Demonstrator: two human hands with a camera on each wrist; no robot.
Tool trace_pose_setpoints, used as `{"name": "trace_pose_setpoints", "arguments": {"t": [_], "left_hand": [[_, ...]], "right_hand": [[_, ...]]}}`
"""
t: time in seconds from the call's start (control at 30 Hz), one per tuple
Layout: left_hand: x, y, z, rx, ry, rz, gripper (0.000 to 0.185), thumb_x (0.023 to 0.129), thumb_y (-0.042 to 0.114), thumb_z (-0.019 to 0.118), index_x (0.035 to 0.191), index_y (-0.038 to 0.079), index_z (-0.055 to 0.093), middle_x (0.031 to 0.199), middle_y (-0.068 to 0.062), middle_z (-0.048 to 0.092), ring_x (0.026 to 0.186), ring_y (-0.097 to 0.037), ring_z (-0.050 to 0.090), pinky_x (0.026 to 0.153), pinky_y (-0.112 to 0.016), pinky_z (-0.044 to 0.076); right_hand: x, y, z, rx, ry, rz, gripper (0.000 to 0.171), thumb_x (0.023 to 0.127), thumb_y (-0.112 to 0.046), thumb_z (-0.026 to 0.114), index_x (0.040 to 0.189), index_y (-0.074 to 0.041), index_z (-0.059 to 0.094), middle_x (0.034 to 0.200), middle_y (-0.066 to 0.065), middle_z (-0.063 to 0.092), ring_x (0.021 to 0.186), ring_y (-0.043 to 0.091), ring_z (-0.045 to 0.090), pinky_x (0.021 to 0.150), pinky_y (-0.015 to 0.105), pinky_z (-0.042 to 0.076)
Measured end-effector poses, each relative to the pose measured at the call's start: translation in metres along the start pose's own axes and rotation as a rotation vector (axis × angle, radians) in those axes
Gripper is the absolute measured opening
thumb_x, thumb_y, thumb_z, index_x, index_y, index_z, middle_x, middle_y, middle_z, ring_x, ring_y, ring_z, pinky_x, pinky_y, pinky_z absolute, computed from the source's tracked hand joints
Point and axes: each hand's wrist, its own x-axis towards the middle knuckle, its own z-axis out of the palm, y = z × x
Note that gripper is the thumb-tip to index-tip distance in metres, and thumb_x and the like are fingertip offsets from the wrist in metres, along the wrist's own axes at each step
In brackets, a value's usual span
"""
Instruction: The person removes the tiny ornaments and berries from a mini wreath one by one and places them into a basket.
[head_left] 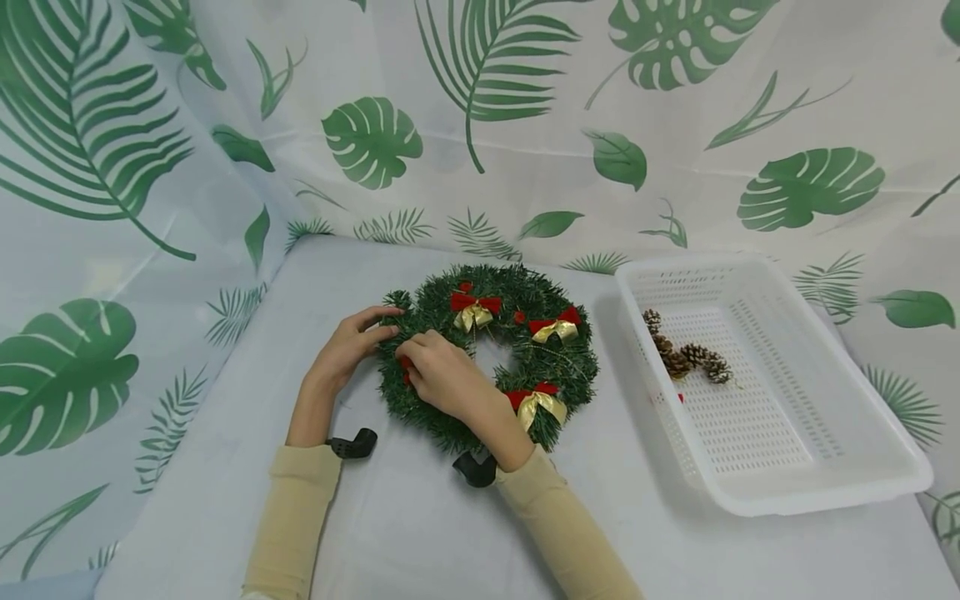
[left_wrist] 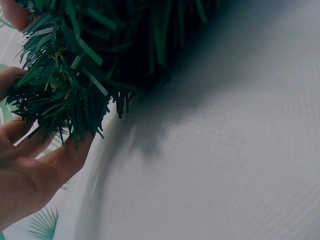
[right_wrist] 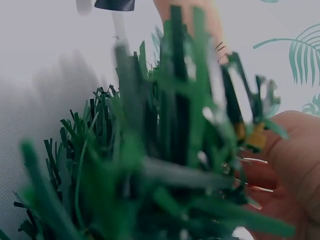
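Observation:
A round green tinsel wreath [head_left: 570, 367] lies on the white table, decorated with red and gold bows [head_left: 553, 327] and small red berries [head_left: 519, 317]. At its left edge my left hand [head_left: 347, 348] holds the greenery, thumb and fingers around an outer tuft; the left wrist view shows these fingers [left_wrist: 70, 157] under the sprigs. My right hand [head_left: 450, 377] reaches across the wreath's left side and pinches a red bow [head_left: 406, 368], mostly hidden by the fingers. Green strands [right_wrist: 150, 175] fill much of the right wrist view and cover part of the right hand [right_wrist: 295, 170].
To the right stands a white perforated plastic basket [head_left: 757, 492]. Several pine cones [head_left: 705, 362] lie along its left side, with a bit of red beside them. A white curtain with green leaf prints [head_left: 525, 192] hangs behind the table. Black cameras [head_left: 358, 444] are worn at both wrists.

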Motion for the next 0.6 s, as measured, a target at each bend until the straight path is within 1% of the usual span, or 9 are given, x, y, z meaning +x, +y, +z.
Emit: {"name": "trace_pose_setpoints", "arguments": {"t": [0.1, 0.3, 0.47, 0.6], "left_hand": [[-0.0003, 0.0015, 0.0003, 0.001, 0.005, -0.009, 0.046, 0.103, 0.029, 0.065, 0.146, 0.015, 0.057, 0.166, -0.005, 0.032, 0.137, -0.032, 0.045, 0.093, -0.042, 0.045], [-0.0018, 0.0025, 0.0002, 0.003, 0.01, -0.005, 0.047, 0.103, 0.028, 0.064, 0.147, 0.014, 0.056, 0.165, -0.006, 0.034, 0.133, -0.03, 0.047, 0.089, -0.04, 0.045], [-0.0014, 0.0017, 0.0008, 0.003, 0.003, -0.004, 0.046, 0.103, 0.029, 0.064, 0.147, 0.015, 0.057, 0.165, -0.005, 0.035, 0.129, -0.03, 0.05, 0.09, -0.041, 0.045], [-0.0011, 0.0014, 0.001, 0.009, -0.004, -0.003, 0.048, 0.104, 0.029, 0.063, 0.148, 0.014, 0.055, 0.166, -0.006, 0.034, 0.133, -0.032, 0.048, 0.092, -0.041, 0.044]], "right_hand": [[0.0005, -0.0005, -0.0002, -0.007, -0.001, 0.003, 0.02, 0.098, -0.004, 0.068, 0.118, -0.005, 0.072, 0.113, 0.01, 0.071, 0.101, 0.024, 0.063, 0.08, 0.03, 0.056], [-0.0002, 0.0001, 0.0021, -0.009, 0.032, -0.002, 0.02, 0.098, -0.005, 0.069, 0.117, -0.006, 0.073, 0.114, 0.01, 0.07, 0.1, 0.024, 0.064, 0.078, 0.032, 0.057], [-0.0022, 0.0015, 0.0048, 0.006, 0.07, -0.012, 0.019, 0.098, -0.006, 0.069, 0.117, -0.006, 0.073, 0.11, 0.01, 0.065, 0.092, 0.021, 0.063, 0.074, 0.03, 0.055], [-0.0038, 0.0029, 0.0059, 0.033, 0.095, -0.025, 0.019, 0.098, -0.004, 0.068, 0.117, -0.004, 0.072, 0.11, 0.011, 0.062, 0.087, 0.019, 0.062, 0.072, 0.029, 0.054]]}}
